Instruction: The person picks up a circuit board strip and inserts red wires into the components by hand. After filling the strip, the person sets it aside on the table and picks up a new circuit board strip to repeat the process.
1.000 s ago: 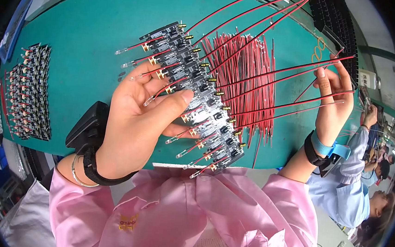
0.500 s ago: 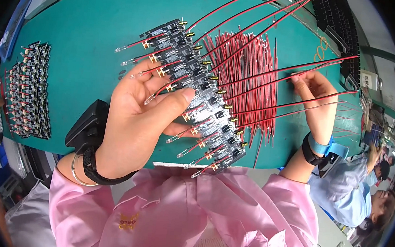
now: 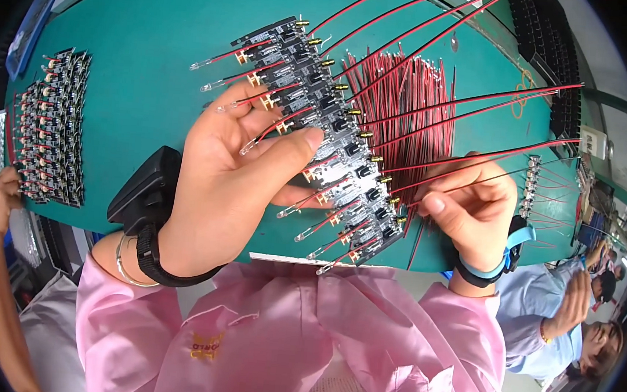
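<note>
We're looking straight down at a green table [image 3: 140, 57], and our left hand [image 3: 237, 183] is closed around a long strip of small black circuit boards [image 3: 326, 134], thumb pressed across its top and fingers curled beneath. The strip runs on a slant from upper left to lower right, held up above the table and tilted. Little clear-tipped parts on red leads poke out along its left edge, brass ends along its right.

Our right hand [image 3: 471, 208] sits just beside the lower end of the strip, thumb and fingers pinched shut on a thin red wire [image 3: 493, 153] that runs up and off to the right. More long red wires [image 3: 422, 28] fan from the boards toward the top right. Behind them a bundle of short red wires [image 3: 409, 108] lies on the table.

Off to the far left, a tray of small dark parts [image 3: 50, 124] rests on the table, well apart from our hands. A black band and bracelet ring our left wrist, a blue strap our right. Pink sleeves fill the bottom. Another person's hand [image 3: 5, 186] shows at the left edge, and a person in blue [image 3: 562, 311] sits at lower right.
</note>
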The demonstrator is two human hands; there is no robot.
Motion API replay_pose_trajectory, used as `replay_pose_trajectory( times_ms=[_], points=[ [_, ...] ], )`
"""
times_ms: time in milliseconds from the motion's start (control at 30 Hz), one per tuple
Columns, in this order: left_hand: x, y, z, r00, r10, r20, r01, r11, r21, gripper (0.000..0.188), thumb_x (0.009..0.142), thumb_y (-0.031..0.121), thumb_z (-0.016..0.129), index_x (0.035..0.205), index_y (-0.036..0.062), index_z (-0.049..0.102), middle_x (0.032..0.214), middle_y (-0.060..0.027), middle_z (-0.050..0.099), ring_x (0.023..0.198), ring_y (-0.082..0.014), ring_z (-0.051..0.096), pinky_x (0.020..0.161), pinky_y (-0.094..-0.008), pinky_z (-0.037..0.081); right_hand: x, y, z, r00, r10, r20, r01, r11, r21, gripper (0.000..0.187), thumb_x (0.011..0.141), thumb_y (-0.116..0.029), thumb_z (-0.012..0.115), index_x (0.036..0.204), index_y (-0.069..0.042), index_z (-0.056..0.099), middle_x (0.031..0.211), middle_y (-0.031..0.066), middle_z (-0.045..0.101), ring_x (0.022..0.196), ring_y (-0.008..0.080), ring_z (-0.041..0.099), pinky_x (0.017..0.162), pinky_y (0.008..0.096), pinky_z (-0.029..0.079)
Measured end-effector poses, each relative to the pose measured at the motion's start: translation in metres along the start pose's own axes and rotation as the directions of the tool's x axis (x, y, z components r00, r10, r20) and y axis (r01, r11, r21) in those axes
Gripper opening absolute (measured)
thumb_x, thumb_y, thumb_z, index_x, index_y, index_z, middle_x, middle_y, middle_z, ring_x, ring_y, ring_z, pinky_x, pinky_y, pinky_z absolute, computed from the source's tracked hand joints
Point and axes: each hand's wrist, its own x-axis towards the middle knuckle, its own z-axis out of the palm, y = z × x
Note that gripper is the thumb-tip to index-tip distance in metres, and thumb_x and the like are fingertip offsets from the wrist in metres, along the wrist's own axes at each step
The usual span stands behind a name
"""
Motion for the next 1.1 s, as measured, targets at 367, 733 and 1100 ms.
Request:
replay_pose_trajectory(
  times_ms=[367,733,1100],
  points=[
    [0.0016,-0.0001,0.0017,1.0,-0.019,0.013,0.02,0.994,-0.11,0.033,0.078,0.001,0.053,0.108,-0.0023,0.038,0.101,-0.0112,0.051,0.084,-0.0172,0.057,0.059,-0.0282,0.055,0.0012,-0.0018,-0.0008,0.991,-0.013,0.13,0.043,0.973,-0.229,0.012,0.067,0.01,0.062,0.078,0.006,0.057,0.077,0.0115,0.059,0.066,0.0117,0.056,0.059,0.0217,0.045],
    [0.0016,0.0011,0.0024,1.0,-0.01,0.005,0.01,1.0,0.002,0.031,0.083,0.002,0.042,0.112,-0.001,0.036,0.101,-0.0107,0.052,0.081,-0.0192,0.059,0.06,-0.0319,0.055,0.0065,-0.002,-0.0025,0.962,-0.188,0.199,0.265,0.82,-0.507,0.01,0.062,0.005,0.066,0.07,0.002,0.061,0.067,0.007,0.059,0.058,0.0141,0.052,0.053,0.0239,0.041],
    [0.0016,0.0006,0.0037,1.0,-0.013,-0.008,0.013,1.0,-0.004,0.031,0.082,0.002,0.043,0.112,-0.0009,0.036,0.099,-0.0102,0.053,0.079,-0.0182,0.06,0.059,-0.0316,0.055,0.0067,-0.0016,-0.0017,0.917,-0.307,0.256,0.399,0.662,-0.635,0.012,0.061,0.003,0.068,0.069,0.001,0.06,0.067,0.0075,0.059,0.059,0.0171,0.053,0.054,0.0253,0.04]
  ],
)
